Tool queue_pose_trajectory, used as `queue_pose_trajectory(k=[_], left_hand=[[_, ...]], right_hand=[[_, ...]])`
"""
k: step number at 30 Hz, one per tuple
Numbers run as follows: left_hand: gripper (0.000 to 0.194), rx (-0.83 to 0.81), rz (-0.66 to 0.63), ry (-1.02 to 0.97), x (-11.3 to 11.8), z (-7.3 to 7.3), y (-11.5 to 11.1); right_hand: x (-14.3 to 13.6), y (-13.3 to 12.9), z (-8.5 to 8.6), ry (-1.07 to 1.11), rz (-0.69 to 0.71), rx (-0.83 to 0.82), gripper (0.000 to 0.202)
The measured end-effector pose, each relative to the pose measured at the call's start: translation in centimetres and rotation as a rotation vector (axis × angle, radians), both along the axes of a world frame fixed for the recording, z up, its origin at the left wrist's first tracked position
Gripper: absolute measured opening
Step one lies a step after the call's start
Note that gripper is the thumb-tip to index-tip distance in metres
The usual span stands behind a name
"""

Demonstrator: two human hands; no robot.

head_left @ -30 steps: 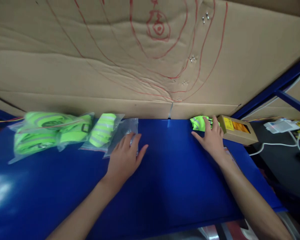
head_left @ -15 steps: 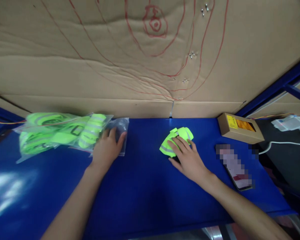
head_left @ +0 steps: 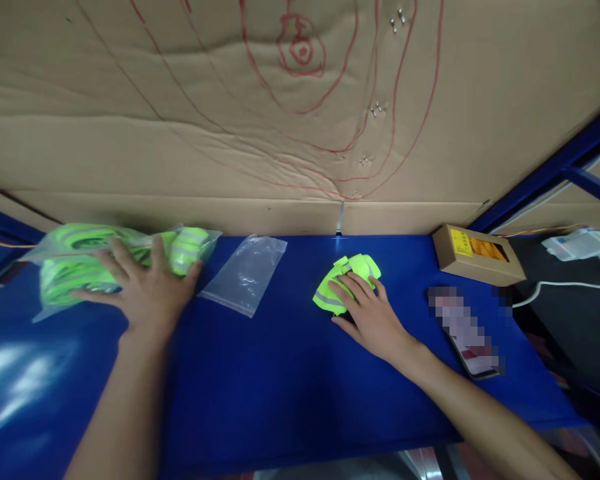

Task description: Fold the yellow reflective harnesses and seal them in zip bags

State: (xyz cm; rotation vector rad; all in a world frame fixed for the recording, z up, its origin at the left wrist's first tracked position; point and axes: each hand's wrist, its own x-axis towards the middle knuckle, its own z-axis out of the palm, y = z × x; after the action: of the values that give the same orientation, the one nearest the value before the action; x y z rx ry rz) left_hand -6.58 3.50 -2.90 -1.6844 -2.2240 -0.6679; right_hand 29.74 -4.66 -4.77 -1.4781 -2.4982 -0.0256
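Note:
My left hand (head_left: 150, 287), fingers spread wide, lies over bright yellow-green reflective straps in clear plastic bags (head_left: 75, 273) at the left. It covers part of them. Just right of that hand, a clear zip bag (head_left: 247, 277) lies flat on the blue table. My right hand (head_left: 373, 313) rests on a folded yellow-green reflective strap (head_left: 330, 293) with a grey stripe. Its fingers lie stretched over the top, with the thumb apart at the near side. The hand hides part of the strap.
A blue table (head_left: 260, 380) runs under everything. On the right are a small cardboard box (head_left: 500, 263) with a window and a phone (head_left: 473, 347) with its screen blurred. A white cable (head_left: 565, 285) trails at the far right. Behind stands a cardboard panel (head_left: 205, 160) with red lines.
My left hand has moved left from the clear zip bag onto the bagged straps, its fingers spreading. The zip bag has shifted right and turned. My right hand stays on the folded strap.

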Motion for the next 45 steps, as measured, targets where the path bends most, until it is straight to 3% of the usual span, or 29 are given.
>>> queue_pose_trajectory(k=[8, 11, 13, 15, 17, 19, 21, 25, 27, 32, 36, 41, 44, 45], left_hand=[[0.066, -0.011, 0.023, -0.022, -2.3, -0.5, 0.5], [0.066, 0.02, 0.014, 0.004, -1.3, 0.1, 0.4], [0.06, 0.056, -0.144, -0.054, 1.2, 0.3, -0.2], [0.05, 0.074, -0.488, -0.222, 4.7, 0.1, -1.6], [0.05, -0.057, -0.814, -0.405, 8.5, -0.4, -3.7], [0.052, -0.281, -0.966, -0.529, 11.4, -1.2, -5.6], [0.049, -0.409, -0.993, -0.607, 12.9, -1.7, -6.7], [0.04, -0.497, -0.979, -0.809, 12.6, -2.0, -6.9], [0.032, -0.501, -0.956, -0.955, 12.2, -1.9, -6.5], [0.012, -0.525, -0.95, -1.242, 11.9, -2.1, -5.7], [0.017, -0.429, -0.912, -1.096, 11.4, -2.1, -5.1], [0.023, -0.091, -0.776, -0.741, 10.7, -1.0, -5.2], [0.023, -0.12, -0.894, -0.559, 11.2, -0.7, -6.1], [0.038, -0.173, -0.932, -0.482, 11.5, -0.8, -6.5]], right_hand=[[0.1, 0.2, -0.2, -0.009, 0.005, 0.01, 0.056], [0.2, 0.4, -0.3, 0.001, 0.0, 0.026, 0.055], [0.2, 0.4, -0.1, 0.027, 0.009, 0.038, 0.053], [0.3, 0.0, 0.4, 0.071, 0.077, 0.03, 0.05], [0.3, -0.6, 1.1, 0.129, 0.227, -0.014, 0.05], [0.6, -1.2, 1.7, 0.215, 0.365, -0.057, 0.052], [1.2, -1.4, 2.0, 0.303, 0.374, -0.078, 0.049], [2.2, -0.6, 1.3, 0.336, 0.064, -0.145, 0.064], [2.2, -0.2, 0.7, 0.334, -0.003, -0.199, 0.071], [1.4, -0.2, -0.5, 0.643, -0.052, -0.305, 0.032], [1.8, 0.4, -0.7, 1.049, -0.23, -0.378, 0.013], [2.5, 1.8, 0.2, 1.539, -0.304, -0.67, 0.018], [2.1, 1.8, 0.8, 1.623, -0.31, -0.775, 0.017], [1.9, 1.6, 1.0, 1.628, -0.298, -0.824, 0.017]])
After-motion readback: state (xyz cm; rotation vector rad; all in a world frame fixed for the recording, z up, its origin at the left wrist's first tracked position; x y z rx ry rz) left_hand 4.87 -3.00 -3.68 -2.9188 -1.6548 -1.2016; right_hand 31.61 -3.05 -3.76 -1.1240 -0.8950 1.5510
